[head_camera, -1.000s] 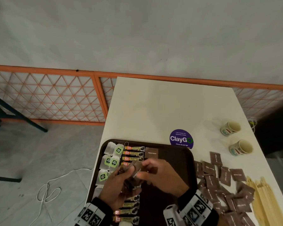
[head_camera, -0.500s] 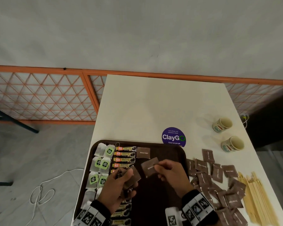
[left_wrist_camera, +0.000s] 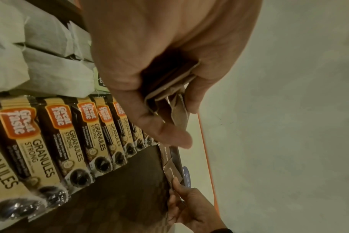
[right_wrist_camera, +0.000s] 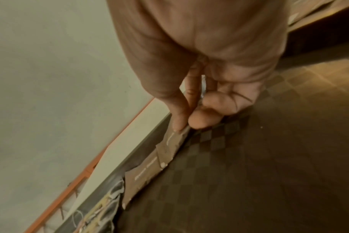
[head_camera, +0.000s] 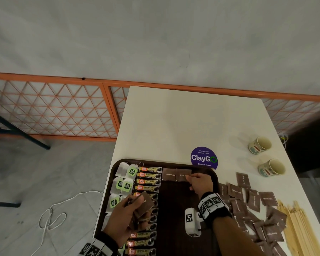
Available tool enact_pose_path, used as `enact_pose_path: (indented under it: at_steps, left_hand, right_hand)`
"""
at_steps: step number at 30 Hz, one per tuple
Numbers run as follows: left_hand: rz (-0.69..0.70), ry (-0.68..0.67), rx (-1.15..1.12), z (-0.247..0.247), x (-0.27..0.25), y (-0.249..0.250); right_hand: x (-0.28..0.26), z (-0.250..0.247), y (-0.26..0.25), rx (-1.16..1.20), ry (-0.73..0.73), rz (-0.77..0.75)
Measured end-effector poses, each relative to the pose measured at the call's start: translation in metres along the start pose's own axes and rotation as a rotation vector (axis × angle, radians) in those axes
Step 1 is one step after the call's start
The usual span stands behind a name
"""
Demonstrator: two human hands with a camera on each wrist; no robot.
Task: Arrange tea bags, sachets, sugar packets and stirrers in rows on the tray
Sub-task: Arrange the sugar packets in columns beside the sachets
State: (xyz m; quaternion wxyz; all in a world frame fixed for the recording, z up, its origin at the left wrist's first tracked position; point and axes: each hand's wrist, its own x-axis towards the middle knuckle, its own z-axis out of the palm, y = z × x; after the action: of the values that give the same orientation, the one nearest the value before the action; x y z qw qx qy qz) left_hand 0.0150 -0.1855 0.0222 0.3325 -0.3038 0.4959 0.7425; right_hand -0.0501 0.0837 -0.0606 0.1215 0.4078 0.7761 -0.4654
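**A:** What is my right hand (head_camera: 199,182) holding?

**B:** Thumb and forefinger pinch the right edge of one brown sugar packet (head_camera: 182,174), which lies flat, or nearly so, at the tray's far rim. Its left edge is touching or just overlapping the first placed packet (head_camera: 168,174); I cannot tell which.

**A:** And the left hand (head_camera: 127,217)?

**B:** Curled round a small stack of brown sugar packets (head_camera: 143,204), held above the column of Great Taste granule sachets (head_camera: 148,182). The left wrist view shows several edges fanned between thumb and fingers (left_wrist_camera: 167,130).

**A:** Which relation governs the coming move?

**B:** The row runs left to right along the far rim, print reading the same way. From the pinch, the next free slot lies to the right, toward the tray (head_camera: 213,174) corner. The supply stack lies to the left and nearer me, so I judge the right hand must cross back over bare tray floor to fetch from it.

**A:** Room to work?

**B:** The dark floor between the sachets and the right rim is open. Tea bags (head_camera: 127,174) fill the left column. Loose packets (head_camera: 255,200) and wooden stirrers (head_camera: 299,230) lie off the tray to the right, on the white table (head_camera: 174,122), the right hand being nearer them.
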Motion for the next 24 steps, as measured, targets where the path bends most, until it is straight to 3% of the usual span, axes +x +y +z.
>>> enact_pose_path:
  at_steps: [8, 10, 12, 17, 20, 24]
  left_hand:
    - [-0.022, -0.013, 0.008, 0.001, -0.004, 0.004]
    - [-0.02, -0.019, 0.03, 0.002, -0.004, 0.004]
    - [-0.021, -0.027, 0.064, 0.003, -0.005, 0.004]
    - [-0.023, -0.083, 0.143, 0.013, -0.008, 0.005]
    - [-0.01, -0.107, 0.166, 0.017, -0.008, 0.004]
    - [-0.007, -0.109, 0.124, 0.014, -0.004, 0.002]
  right_hand:
    - [-0.001, -0.003, 0.0, -0.115, 0.041, -0.026]
    - [-0.014, -0.008, -0.003, -0.136, 0.062, -0.114]
    - [-0.041, -0.013, -0.013, -0.119, -0.039, -0.256]
    - [-0.116, -0.013, -0.032, -0.173, -0.666, -0.466]
    - [-0.123, -0.007, -0.029, -0.146, -0.668, -0.528]
    - [-0.116, -0.01, -0.019, -0.009, -0.617, -0.396]
